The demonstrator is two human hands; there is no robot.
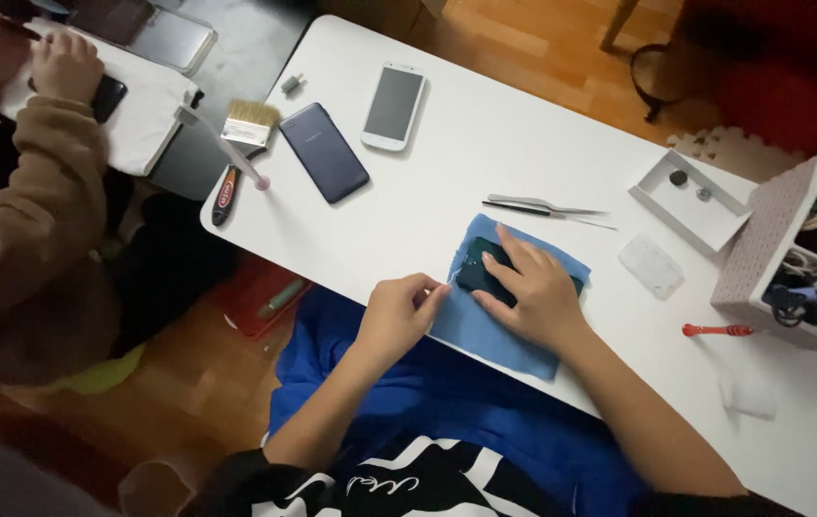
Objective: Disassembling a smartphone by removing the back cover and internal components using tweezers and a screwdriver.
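Dark, glossy and flat, the rectangular teal-black phone lies under the spread fingers of the right hand, which press down on it with the palm toward four o'clock; nothing is gripped, the fingers lie open and flat. The phone's long axis runs from about ten o'clock to four o'clock, its free end poking out at ten o'clock from the fingertips. The left hand sits just beside that end, at eight o'clock from the phone, its thumb and forefinger pinched together at the phone's near edge; what they pinch is too small to tell. Both hands rest on a blue square cloth spread on the white table. At twelve o'clock from the phone lie thin metal tweezers; at three o'clock, well apart, a red-handled screwdriver.
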